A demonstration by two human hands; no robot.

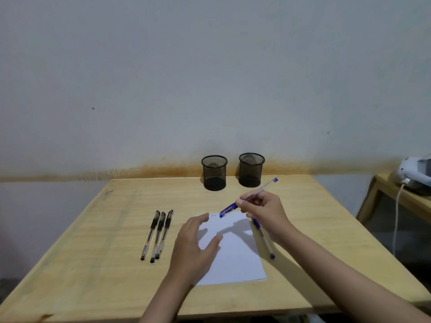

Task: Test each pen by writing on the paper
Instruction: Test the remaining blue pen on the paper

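A white sheet of paper lies on the wooden table with a small blue mark near its top left. My right hand grips a blue pen, its dark blue end just above the paper's top edge. My left hand rests flat on the paper's left side, fingers spread. Another blue pen lies along the paper's right edge, partly under my right wrist. Three black pens lie side by side to the left of the paper.
Two black mesh pen cups stand at the table's far edge by the wall. A second table at the right carries a white device with a hanging cable.
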